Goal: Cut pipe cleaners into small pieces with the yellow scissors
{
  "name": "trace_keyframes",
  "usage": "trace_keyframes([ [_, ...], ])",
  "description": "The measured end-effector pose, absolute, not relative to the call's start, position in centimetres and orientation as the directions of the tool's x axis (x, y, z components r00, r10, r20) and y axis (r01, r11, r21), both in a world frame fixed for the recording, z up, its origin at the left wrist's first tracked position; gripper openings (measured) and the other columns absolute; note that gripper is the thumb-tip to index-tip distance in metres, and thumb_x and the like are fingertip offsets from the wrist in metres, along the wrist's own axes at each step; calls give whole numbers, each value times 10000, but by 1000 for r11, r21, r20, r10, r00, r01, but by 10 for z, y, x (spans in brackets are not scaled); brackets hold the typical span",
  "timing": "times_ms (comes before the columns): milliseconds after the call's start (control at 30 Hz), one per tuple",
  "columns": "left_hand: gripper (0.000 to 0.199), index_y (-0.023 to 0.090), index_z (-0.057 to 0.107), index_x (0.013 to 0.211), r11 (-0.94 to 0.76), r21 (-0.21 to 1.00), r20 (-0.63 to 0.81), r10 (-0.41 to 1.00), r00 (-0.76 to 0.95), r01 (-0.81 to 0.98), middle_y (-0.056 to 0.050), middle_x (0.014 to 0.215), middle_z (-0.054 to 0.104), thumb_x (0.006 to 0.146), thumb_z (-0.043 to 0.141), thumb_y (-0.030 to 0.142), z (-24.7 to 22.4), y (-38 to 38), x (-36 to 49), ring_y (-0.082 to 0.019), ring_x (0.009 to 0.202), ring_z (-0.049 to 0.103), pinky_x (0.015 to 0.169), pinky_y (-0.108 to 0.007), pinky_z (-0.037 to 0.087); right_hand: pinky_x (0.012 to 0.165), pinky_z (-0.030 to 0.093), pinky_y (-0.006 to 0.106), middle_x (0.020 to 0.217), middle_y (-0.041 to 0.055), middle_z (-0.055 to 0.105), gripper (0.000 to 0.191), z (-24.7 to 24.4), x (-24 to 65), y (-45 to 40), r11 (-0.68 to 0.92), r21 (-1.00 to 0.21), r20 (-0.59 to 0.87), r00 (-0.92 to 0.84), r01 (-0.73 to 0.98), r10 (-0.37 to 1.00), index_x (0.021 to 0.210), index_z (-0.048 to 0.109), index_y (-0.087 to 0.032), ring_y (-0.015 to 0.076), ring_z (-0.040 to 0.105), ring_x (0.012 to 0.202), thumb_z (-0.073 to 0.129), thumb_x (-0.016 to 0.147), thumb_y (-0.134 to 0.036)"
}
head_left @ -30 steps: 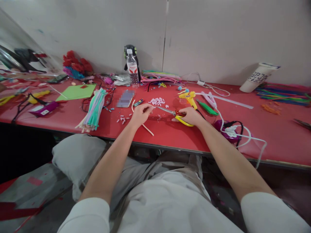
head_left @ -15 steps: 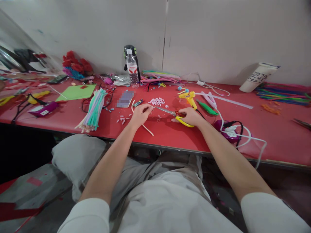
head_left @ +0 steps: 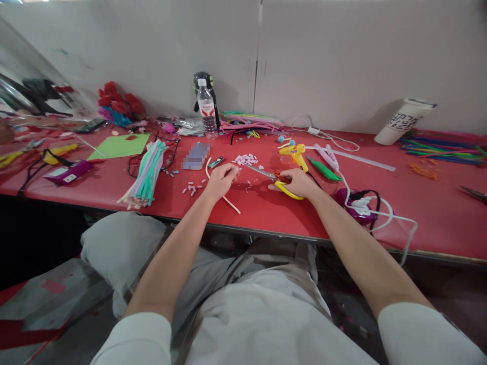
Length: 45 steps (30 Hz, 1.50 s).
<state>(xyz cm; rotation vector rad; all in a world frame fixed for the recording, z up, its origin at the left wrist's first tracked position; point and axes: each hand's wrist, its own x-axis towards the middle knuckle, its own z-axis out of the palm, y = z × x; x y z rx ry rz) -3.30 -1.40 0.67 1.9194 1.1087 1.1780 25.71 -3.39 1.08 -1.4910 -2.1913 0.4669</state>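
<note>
My right hand (head_left: 297, 182) is closed round the yellow and red handles of a pair of scissors (head_left: 262, 173), whose blades point left toward my other hand. My left hand (head_left: 223, 180) is pinched, with something too small to make out at its fingertips. Just behind the blade tips lies a heap of small pale pink pieces (head_left: 245, 159). More short pieces (head_left: 192, 188) are scattered left of my left hand. A cream strip (head_left: 231, 204) runs on the red table (head_left: 262, 210) beneath my left hand.
Pipe cleaners (head_left: 147, 175) lie in a bundle at the left, near a green sheet (head_left: 124, 145). Behind stands a water bottle (head_left: 207, 111). Right of centre are a yellow glue gun (head_left: 297, 154), a green tool (head_left: 323, 169) and white cables (head_left: 391, 213). A tilted cup (head_left: 403, 121) stands back right.
The scissor tips have moved slightly up and away from my left fingertips. My left hand has shifted a little, still pinched. My right hand keeps its hold on the scissors.
</note>
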Motion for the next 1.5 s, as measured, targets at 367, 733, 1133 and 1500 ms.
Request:
trace_keyframes([
  [367, 323, 173, 569, 735, -464, 794, 380, 883, 274, 393, 6, 607, 518, 925, 486, 421, 13, -20, -32, -129, 595, 482, 574, -263, 377, 521, 237, 273, 580, -48, 368, 587, 9, 257, -34, 359, -513, 134, -341, 779, 931, 619, 444, -199, 98, 331, 558, 695, 633, -730],
  [733, 323, 171, 579, 747, -467, 790, 380, 882, 279, 398, 9, 607, 516, 930, 476, 416, 13, -21, -32, -128, 592, 477, 571, -264, 364, 526, 225, 277, 560, -38, 402, 585, 10, 257, -31, 362, -473, 130, -343, 803, 930, 608, 473, -195, 104, 338, 556, 672, 643, -745],
  [1133, 328, 172, 575, 742, -484, 767, 395, 873, 284, 420, 4, 616, 520, 934, 468, 416, 13, -20, -32, -133, 612, 481, 577, -261, 366, 527, 231, 276, 577, -46, 367, 593, 13, 256, -35, 368, -505, 136, -349, 780, 927, 615, 434, -199, 99, 332, 555, 681, 643, -737],
  [1500, 324, 174, 577, 746, -465, 792, 378, 883, 280, 396, 4, 609, 522, 930, 472, 420, 13, -21, -32, -131, 589, 485, 563, -263, 371, 525, 237, 275, 577, -42, 382, 593, 9, 258, -32, 352, -517, 114, -345, 780, 932, 612, 461, -197, 103, 343, 559, 687, 624, -745],
])
